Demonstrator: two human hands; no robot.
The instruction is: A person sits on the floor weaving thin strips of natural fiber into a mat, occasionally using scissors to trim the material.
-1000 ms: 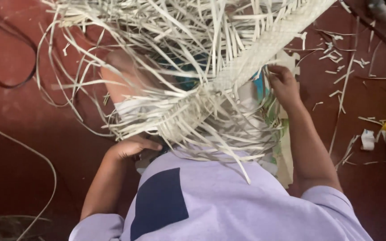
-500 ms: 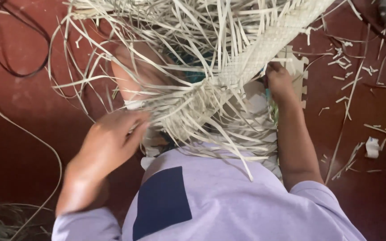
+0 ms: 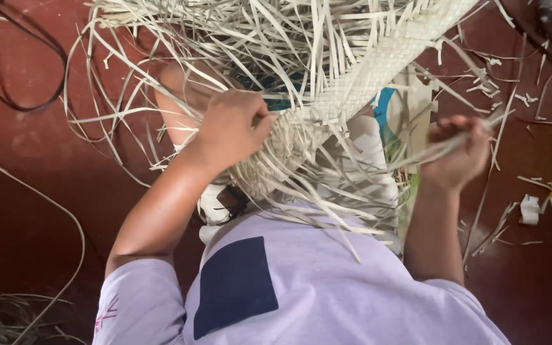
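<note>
Both my hands have come up since a second ago: my left hand (image 3: pixel 234 131) pinches the woven palm mat (image 3: pixel 365 70) above my lap, my right hand (image 3: pixel 458 150) fisted around loose strips (image 3: pixel 416 153), pulling them taut.

The left hand (image 3: pixel 234 131) grips the edge of a pale woven mat (image 3: pixel 378 64) of loose strips, while the right hand (image 3: pixel 458 150) pinches one strip (image 3: pixel 416 155) above the red floor (image 3: pixel 27 172).
</note>
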